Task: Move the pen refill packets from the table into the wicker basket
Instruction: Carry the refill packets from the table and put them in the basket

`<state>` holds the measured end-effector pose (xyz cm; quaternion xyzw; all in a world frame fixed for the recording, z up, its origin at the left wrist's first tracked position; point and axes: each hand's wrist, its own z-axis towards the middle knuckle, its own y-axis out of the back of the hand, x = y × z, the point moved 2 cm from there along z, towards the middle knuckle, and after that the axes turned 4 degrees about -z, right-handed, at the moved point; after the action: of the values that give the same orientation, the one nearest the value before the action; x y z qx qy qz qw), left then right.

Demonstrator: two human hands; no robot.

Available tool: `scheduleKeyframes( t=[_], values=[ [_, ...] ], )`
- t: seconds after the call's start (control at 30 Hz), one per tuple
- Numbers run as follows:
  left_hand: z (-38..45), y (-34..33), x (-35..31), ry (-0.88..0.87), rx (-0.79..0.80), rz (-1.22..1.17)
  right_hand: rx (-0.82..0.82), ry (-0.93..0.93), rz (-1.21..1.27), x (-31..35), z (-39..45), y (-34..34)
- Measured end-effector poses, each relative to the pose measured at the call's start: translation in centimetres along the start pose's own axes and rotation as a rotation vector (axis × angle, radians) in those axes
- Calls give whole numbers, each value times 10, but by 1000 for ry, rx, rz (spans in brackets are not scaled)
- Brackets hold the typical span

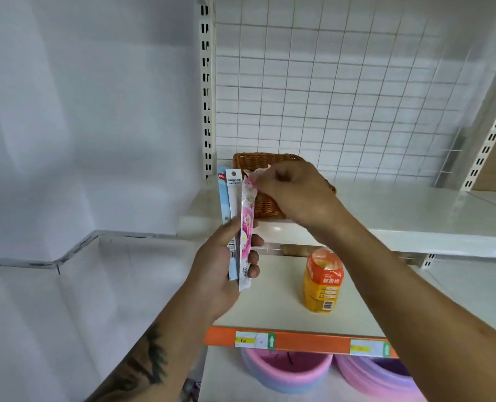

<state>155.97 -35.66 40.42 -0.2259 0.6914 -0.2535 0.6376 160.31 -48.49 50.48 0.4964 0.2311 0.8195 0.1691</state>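
Observation:
My left hand (226, 268) grips three long pen refill packets upright by their lower ends: a light blue one (223, 195), a white one (233, 198) and a pink one (246, 221). My right hand (296, 195) pinches the top end of the pink packet. The wicker basket (265, 163) stands on the upper shelf right behind both hands, with my right hand covering much of its front and right side. Its inside is hidden from view.
An orange bottle (322, 281) stands on the lower shelf (275, 303) with an orange price strip (299, 342). A brown roll (297, 250) lies at the back. Pink and purple tubs (287, 369) sit below. A wire grid (342, 82) backs the upper shelf (415, 210).

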Motion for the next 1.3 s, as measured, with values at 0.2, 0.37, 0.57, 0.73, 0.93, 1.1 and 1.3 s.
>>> scheduleKeyframes(
  t=[0.2,0.37,0.57,0.73,0.93,1.1,1.3],
  values=[
    [-2,-12,9,-169,-111,75,-113,-40,93,-22,-61,-24],
    [-7,-16,11,-272,-104,140,-113,1,124,-28,-64,-28],
    [-16,-13,-3,-216,-44,144,-191,44,232,1,-18,18],
    [-23,-3,-8,-132,3,133,-307,-108,25,-27,95,50],
    [-25,11,-6,-56,-75,91,-3,-141,-821,-85,141,24],
    [-20,11,-2,-33,-52,58,-231,138,-727,-57,104,22],
    [-15,-6,6,-70,-122,139,-100,307,-149,-16,-13,-5]
  ],
)
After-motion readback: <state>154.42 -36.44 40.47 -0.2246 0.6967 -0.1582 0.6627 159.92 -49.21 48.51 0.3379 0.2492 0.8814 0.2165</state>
